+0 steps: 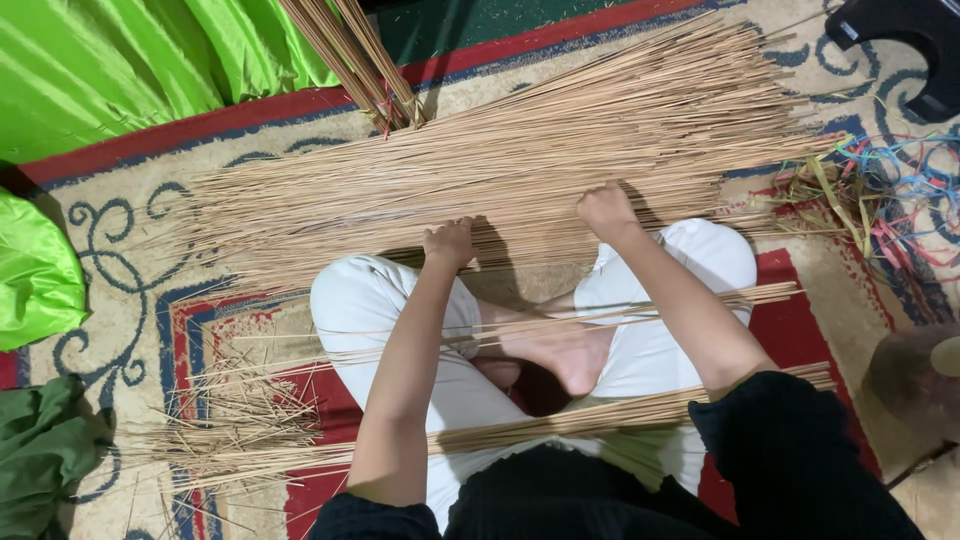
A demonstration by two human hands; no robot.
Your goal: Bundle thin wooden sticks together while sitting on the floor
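Subject wears a black long-sleeved top. Both sleeves are pushed up above the elbows, bunched in soft folds nearest the camera, leaving the forearms bare down to the left hand (449,242) and the right hand (606,210). No watch, ring or bracelet is visible on either wrist or hand. Below the hands, the legs are covered by white trousers of smooth, plain fabric, without visible pattern or marking. The feet, between the two forearms, are bare: no socks or shoes. The black garment's hem overlaps the trousers at the waist.
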